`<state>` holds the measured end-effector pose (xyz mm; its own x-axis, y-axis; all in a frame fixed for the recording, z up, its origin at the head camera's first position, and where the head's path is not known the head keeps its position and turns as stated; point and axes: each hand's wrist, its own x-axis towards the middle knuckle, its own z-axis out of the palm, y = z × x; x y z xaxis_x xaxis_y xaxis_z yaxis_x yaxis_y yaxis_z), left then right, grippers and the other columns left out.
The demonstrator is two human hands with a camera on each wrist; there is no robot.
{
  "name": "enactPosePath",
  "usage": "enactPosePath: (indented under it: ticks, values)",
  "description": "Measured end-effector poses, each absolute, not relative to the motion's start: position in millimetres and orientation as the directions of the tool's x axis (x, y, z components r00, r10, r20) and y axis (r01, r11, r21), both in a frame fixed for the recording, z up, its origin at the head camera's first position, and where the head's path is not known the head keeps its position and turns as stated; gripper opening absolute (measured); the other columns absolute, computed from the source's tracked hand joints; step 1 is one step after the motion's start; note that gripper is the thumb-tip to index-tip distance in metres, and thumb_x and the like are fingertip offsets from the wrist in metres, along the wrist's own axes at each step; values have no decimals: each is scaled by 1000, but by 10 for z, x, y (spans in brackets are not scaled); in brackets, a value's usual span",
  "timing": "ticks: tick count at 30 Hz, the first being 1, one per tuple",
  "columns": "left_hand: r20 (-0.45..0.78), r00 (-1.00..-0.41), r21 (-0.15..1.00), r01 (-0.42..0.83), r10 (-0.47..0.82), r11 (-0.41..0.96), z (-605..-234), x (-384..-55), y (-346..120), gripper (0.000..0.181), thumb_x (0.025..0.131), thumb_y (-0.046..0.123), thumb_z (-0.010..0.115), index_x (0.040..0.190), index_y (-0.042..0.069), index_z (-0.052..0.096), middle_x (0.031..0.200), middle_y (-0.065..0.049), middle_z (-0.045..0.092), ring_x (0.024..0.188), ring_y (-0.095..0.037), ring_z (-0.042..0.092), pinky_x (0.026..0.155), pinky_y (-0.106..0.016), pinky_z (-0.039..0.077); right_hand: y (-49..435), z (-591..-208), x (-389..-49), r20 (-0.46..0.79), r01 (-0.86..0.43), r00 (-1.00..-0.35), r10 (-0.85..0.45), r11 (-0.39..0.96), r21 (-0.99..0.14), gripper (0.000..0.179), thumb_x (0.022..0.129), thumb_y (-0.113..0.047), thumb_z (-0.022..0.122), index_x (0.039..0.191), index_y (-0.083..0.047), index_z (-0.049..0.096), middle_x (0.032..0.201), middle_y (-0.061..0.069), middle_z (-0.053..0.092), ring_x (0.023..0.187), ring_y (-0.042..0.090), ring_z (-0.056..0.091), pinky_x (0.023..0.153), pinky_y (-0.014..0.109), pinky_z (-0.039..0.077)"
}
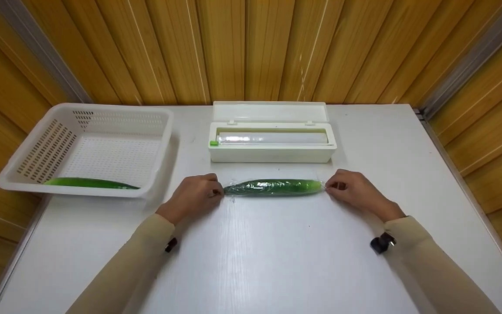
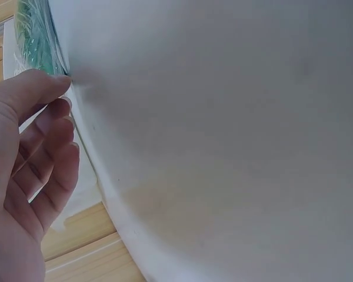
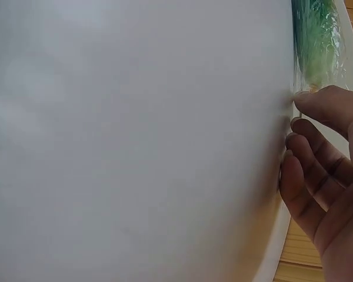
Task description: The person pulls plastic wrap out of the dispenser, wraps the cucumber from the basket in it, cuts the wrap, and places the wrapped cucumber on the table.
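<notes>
A cucumber (image 1: 277, 187) wrapped in clear plastic wrap (image 1: 322, 186) lies lengthwise across the white table, its pale end to the right. My left hand (image 1: 195, 192) pinches the wrap at the dark left end between thumb and forefinger. At the pale end, my right hand (image 1: 358, 192) pinches the gathered wrap in the same way. In the left wrist view, the thumb tip of the left hand (image 2: 29, 135) meets the wrap just below the cucumber (image 2: 35, 38). The right wrist view has the other fingers of the right hand (image 3: 332, 158) loosely curled.
Behind the cucumber stands a white wrap dispenser box (image 1: 273, 155) with its lid raised, a roll of film (image 1: 273, 138) inside and a green slider (image 1: 214, 143). A white perforated basket (image 1: 155, 152) at the left holds another cucumber (image 1: 89, 182). Wood-look panels (image 1: 268, 52) border the table (image 1: 277, 261).
</notes>
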<state>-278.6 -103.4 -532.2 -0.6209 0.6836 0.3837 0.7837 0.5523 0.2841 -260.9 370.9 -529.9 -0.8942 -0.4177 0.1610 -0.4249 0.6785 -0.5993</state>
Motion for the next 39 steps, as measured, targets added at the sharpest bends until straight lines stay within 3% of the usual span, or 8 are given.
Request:
enactPosePath:
  ticks: [3, 11, 15, 21, 26, 31, 35, 39]
  values:
    - [353, -660, 310, 752, 663, 583, -5313, -2792, -1025, 14, 86, -2, 82, 92, 11, 84, 88, 1, 68, 75, -15, 69, 68, -33, 58, 3698, -5300, -2625, 168, -427, -895, -412, 685, -591, 13, 91, 0, 81, 98, -10, 81, 91, -5, 70, 84, 15, 61, 73, 29, 51]
    - [194, -812, 517, 561, 550, 647, -5288, -2821, -991, 10, 90, 4, 79, 95, 10, 85, 89, 4, 70, 81, -15, 66, 75, -34, 55, 3692, -5304, -2649, 109, -360, -921, -374, 708, -608, 9, 94, -5, 80, 100, -11, 81, 92, -4, 69, 85, 16, 61, 74, 29, 51]
    - [168, -852, 571, 495, 497, 656, -5296, -2841, -963, 3, 91, 12, 84, 93, 10, 86, 85, 7, 69, 77, -12, 64, 72, -33, 54, 3694, -5286, -2649, 106, -360, -918, -381, 693, -625, 10, 94, -6, 81, 103, -11, 81, 94, -4, 70, 85, 16, 62, 74, 27, 51]
    - [143, -906, 624, 395, 397, 675, -5335, -2881, -908, 9, 90, 21, 87, 90, 12, 87, 85, 6, 72, 80, -13, 66, 75, -36, 54, 3679, -5258, -2654, 63, -321, -929, -366, 707, -630, 10, 95, -16, 83, 106, -13, 83, 93, -5, 69, 84, 17, 60, 73, 27, 49]
    - [95, -943, 643, 302, 318, 704, -5334, -2900, -853, 11, 87, 22, 90, 85, 12, 84, 85, 5, 72, 85, -17, 66, 79, -39, 54, 3627, -5251, -2677, 44, -277, -946, -320, 734, -620, 15, 94, -28, 85, 100, -15, 81, 91, -5, 68, 82, 17, 59, 72, 29, 48]
    - [64, -972, 653, 211, 225, 727, -5320, -2919, -804, 26, 83, 26, 94, 81, 10, 73, 81, 2, 67, 79, -20, 60, 74, -38, 51, 3576, -5253, -2713, 43, -257, -955, -294, 745, -616, 17, 92, -29, 86, 90, -16, 76, 86, -4, 66, 81, 19, 57, 72, 31, 47]
    - [116, -965, 644, 252, 234, 723, -5310, -2924, -780, 39, 83, 22, 94, 108, 8, 68, 97, -4, 67, 84, -22, 61, 77, -40, 51, 3560, -5251, -2724, 36, -218, -967, -251, 750, -624, 26, 91, -29, 87, 89, -12, 68, 86, 0, 64, 81, 21, 56, 70, 31, 46]
    - [211, -902, 592, 425, 377, 685, -5298, -2920, -761, 60, 88, 6, 88, 142, 14, 64, 123, -4, 67, 96, -23, 68, 85, -40, 56, 3550, -5253, -2733, 47, -207, -971, -233, 731, -650, 40, 90, -29, 88, 108, -8, 60, 100, 7, 66, 86, 22, 57, 70, 32, 46]
